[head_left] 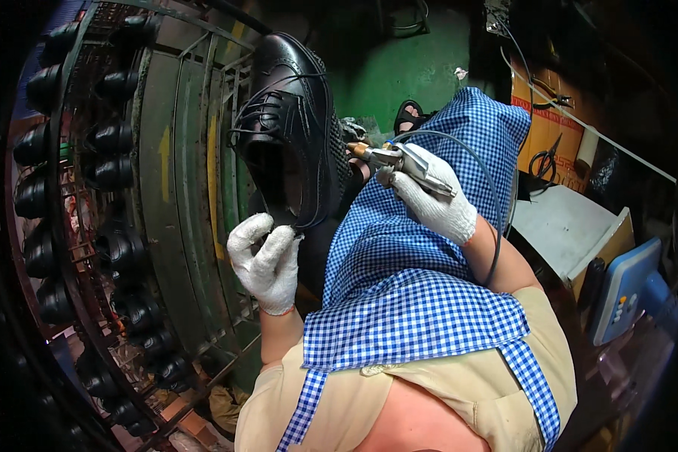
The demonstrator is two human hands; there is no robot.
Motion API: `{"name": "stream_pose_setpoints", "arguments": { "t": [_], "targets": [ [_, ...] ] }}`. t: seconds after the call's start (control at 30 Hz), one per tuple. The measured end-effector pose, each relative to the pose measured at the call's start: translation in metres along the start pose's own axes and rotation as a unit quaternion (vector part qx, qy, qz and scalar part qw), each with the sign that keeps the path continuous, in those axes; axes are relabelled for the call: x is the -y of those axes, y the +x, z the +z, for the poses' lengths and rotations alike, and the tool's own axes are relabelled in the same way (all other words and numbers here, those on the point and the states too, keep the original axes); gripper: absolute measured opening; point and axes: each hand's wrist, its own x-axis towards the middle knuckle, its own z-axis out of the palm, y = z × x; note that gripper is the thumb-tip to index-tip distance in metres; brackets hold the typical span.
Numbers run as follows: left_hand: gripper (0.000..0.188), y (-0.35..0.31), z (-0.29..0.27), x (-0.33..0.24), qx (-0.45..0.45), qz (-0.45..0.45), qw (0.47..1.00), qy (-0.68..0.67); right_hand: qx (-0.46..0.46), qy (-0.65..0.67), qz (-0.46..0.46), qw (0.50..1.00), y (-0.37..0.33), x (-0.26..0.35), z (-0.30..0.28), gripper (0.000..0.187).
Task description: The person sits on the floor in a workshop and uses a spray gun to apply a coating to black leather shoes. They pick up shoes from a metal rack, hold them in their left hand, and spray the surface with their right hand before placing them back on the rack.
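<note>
Along the left side, a long dark metal rack (154, 218), straight edges bending toward the rim, yellow arrows (166, 162) painted lengthwise. Beyond it, rows of black shoes (117, 252). Ahead, a green floor (414, 75), scuffed, fading into darkness. Over the lap, a blue-and-white checked apron (422, 316). To the right, a cardboard box (569, 135) with printed lettering on a red band; nearer, a pale board (557, 230) with a raised edge, and a blue device (627, 294) with small buttons.

Between rack and apron, a black lace-up shoe (320, 143), toe pointing away, opening toward the body, punched pattern along its seams. Rack close on its left; wider gap between the hands, over the apron.

White-gloved right hand (437, 192) wrapped around a metal nozzle gun (422, 172), brass tip close to the sole, contact hard to tell; thin hose (478, 154) curving past the wrist. White-gloved left hand (267, 260) with fingers bent at the heel; cannot tell whether pinching or merely touching. Against the box, black scissors (546, 162).
</note>
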Motion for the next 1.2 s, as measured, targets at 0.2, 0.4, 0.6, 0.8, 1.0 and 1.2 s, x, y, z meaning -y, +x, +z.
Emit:
{"name": "stream_pose_setpoints", "arguments": {
  "t": [0.2,0.4,0.6,0.8,1.0,1.2],
  "targets": [
    [0.045,0.002,-0.001,-0.001,0.012,-0.001,1.0,0.001,-0.016,-0.019,-0.042,0.999,0.007,0.0,0.008,0.022],
    [0.047,0.0,-0.002,-0.002,0.012,-0.004,1.0,0.005,-0.017,-0.041,-0.059,0.997,0.011,-0.003,0.011,0.02],
    [0.047,0.003,-0.002,-0.003,0.021,0.008,1.0,0.008,-0.034,-0.076,-0.079,0.993,0.011,0.0,0.016,0.02],
    [0.047,0.022,-0.015,-0.003,0.065,0.062,0.995,0.045,-0.018,-0.087,-0.07,0.994,0.003,0.014,0.014,0.023],
    [0.046,0.047,-0.025,-0.008,0.134,0.113,0.983,0.047,0.035,-0.091,-0.037,0.995,-0.009,0.021,0.004,0.023],
    [0.037,0.08,-0.027,-0.018,0.225,0.188,0.954,0.067,0.03,-0.099,-0.054,0.993,-0.029,0.018,-0.003,0.023]
  ]
}}
